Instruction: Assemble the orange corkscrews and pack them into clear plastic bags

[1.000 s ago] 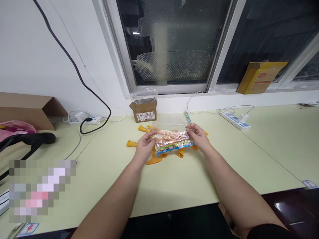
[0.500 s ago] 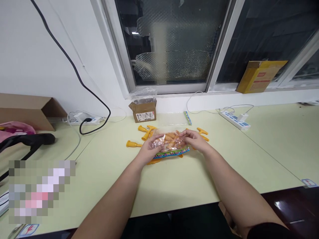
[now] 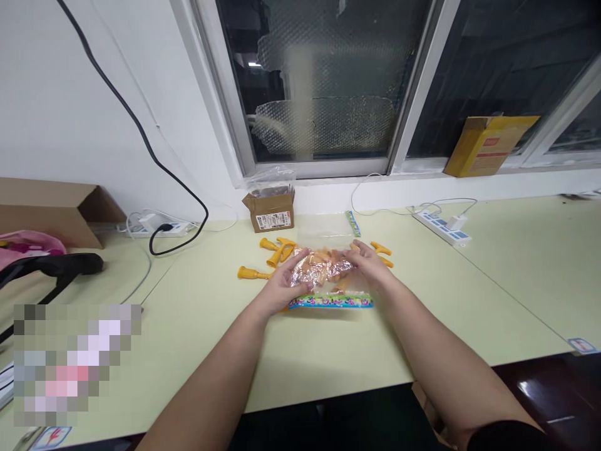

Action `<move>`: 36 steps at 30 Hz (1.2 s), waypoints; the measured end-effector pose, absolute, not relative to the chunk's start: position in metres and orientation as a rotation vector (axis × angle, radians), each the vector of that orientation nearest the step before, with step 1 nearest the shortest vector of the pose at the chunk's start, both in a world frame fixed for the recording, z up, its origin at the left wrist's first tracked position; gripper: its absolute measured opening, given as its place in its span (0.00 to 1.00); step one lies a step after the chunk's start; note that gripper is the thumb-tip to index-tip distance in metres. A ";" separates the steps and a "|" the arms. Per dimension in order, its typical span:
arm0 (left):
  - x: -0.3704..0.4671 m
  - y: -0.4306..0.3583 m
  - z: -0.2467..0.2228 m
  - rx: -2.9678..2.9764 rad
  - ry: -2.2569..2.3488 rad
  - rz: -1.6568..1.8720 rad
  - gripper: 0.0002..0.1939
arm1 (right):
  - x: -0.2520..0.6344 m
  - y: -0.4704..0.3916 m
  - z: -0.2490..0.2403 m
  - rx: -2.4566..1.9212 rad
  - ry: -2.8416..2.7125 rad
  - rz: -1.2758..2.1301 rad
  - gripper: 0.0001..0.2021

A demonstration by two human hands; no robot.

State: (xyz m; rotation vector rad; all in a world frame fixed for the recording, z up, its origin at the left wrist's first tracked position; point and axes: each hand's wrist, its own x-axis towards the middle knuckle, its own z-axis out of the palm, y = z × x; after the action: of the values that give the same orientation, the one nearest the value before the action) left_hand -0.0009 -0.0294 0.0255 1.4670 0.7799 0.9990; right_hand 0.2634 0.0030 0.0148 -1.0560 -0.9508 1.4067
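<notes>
A clear plastic bag (image 3: 323, 268) with orange pieces inside lies between my two hands, its blue and green patterned strip facing me. My left hand (image 3: 285, 285) grips the bag's left side, thumb on top. On the right side, my right hand (image 3: 370, 263) holds the bag with its fingers at the upper corner. Yellow plastic parts (image 3: 282, 250) lie behind my left hand, and another yellow part (image 3: 252, 273) sits left of it. More yellow pieces (image 3: 381, 248) rest beyond my right hand. A flat clear bag (image 3: 323, 225) with a patterned strip lies farther back.
A small cardboard box (image 3: 273, 212) stands against the wall below the window. Power strips sit at left (image 3: 171, 229) and right (image 3: 441, 227), with cables. A larger cardboard box (image 3: 47, 203) and black strap (image 3: 70, 266) are far left.
The held bag is spread flatter, and its patterned strip has swung down toward me and straightened. My right hand has shifted slightly outward on the bag.
</notes>
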 end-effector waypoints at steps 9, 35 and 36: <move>0.000 -0.031 0.024 1.550 0.798 1.038 0.48 | 0.281 0.010 0.025 -1.020 -0.855 1.230 0.20; -0.003 -0.018 0.007 1.395 0.744 1.089 0.26 | 0.322 0.019 0.036 -0.684 -0.925 0.558 0.10; -0.003 -0.018 0.006 1.395 0.741 1.089 0.25 | 0.319 0.024 0.034 -0.761 -0.982 0.461 0.11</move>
State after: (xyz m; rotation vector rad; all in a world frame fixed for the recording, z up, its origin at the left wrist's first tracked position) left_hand -0.0026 -0.0177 0.0064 1.3950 0.7414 1.0889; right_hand 0.3191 0.0236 0.0337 -0.7610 -0.9821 0.4614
